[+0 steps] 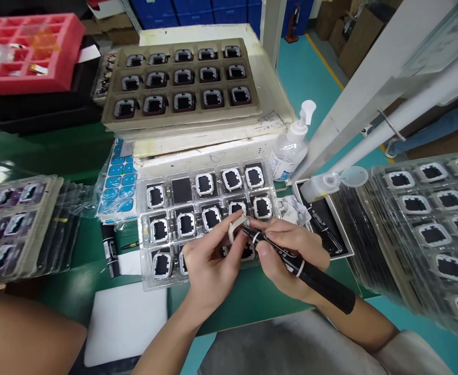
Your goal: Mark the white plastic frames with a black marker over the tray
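Blurry bare arm [22, 336] at lower left (can't tell whose), grey cloth [268, 346] at bottom centre. Left grip [209, 263]: thumb and fingers closed on the ring [234, 226], held above the clear tray [147, 276]. Ring looks small, pale, off-white, rounded-square outline, open middle, tilted; finer detail hidden by fingers. Right grip [293, 250]: closed round the marker [322, 284], tip at the ring. Marker's thick, glossy black, white lettering, one white band, barrel slanting down to the right. Tray on the green desk [237, 307] holds white rings with dark notched centres (top row, second pocket shows only a dark square). Pump bottle [289, 151] behind it, white pad [125, 325] front left, second marker [110, 250] just left of tray.
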Demonstrator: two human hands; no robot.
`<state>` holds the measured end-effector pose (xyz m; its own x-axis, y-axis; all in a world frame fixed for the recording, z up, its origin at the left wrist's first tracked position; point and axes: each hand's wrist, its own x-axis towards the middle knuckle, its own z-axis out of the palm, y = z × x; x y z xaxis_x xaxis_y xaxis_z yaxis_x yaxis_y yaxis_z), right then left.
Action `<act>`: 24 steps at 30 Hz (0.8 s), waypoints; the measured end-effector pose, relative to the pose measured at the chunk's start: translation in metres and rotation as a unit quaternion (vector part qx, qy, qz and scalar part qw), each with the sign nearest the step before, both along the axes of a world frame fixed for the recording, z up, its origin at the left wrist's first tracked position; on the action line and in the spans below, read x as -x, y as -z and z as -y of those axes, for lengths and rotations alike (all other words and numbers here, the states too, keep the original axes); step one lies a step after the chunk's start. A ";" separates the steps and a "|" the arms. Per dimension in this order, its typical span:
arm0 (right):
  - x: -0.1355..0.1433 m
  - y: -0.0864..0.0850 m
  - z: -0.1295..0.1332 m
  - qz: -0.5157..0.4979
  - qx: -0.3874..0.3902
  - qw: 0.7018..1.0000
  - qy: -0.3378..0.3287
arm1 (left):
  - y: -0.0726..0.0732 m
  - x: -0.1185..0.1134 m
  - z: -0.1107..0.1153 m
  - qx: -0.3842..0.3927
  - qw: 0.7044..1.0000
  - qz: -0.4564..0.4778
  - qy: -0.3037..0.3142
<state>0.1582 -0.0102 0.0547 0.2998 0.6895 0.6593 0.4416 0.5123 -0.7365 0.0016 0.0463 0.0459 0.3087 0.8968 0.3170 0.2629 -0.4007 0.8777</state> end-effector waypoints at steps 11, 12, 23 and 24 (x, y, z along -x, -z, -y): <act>-0.010 -0.004 0.005 0.033 -0.026 0.999 -0.025 | -0.018 -0.007 0.001 0.147 0.979 0.135 0.044; -0.011 -0.003 0.006 0.032 -0.031 0.999 -0.026 | -0.019 -0.006 0.003 0.141 0.980 0.132 0.041; -0.009 -0.003 0.000 0.050 -0.055 0.997 -0.028 | -0.010 0.000 0.007 0.050 0.996 0.078 0.016; -0.008 -0.003 -0.001 0.052 -0.055 0.997 -0.025 | -0.010 0.000 0.007 0.046 0.996 0.072 0.014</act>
<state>0.1666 -0.0096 0.0580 0.1920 0.6234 0.7579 0.4847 0.6113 -0.6256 0.0015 0.0392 0.0556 0.2907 0.9159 0.2767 0.1215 -0.3222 0.9388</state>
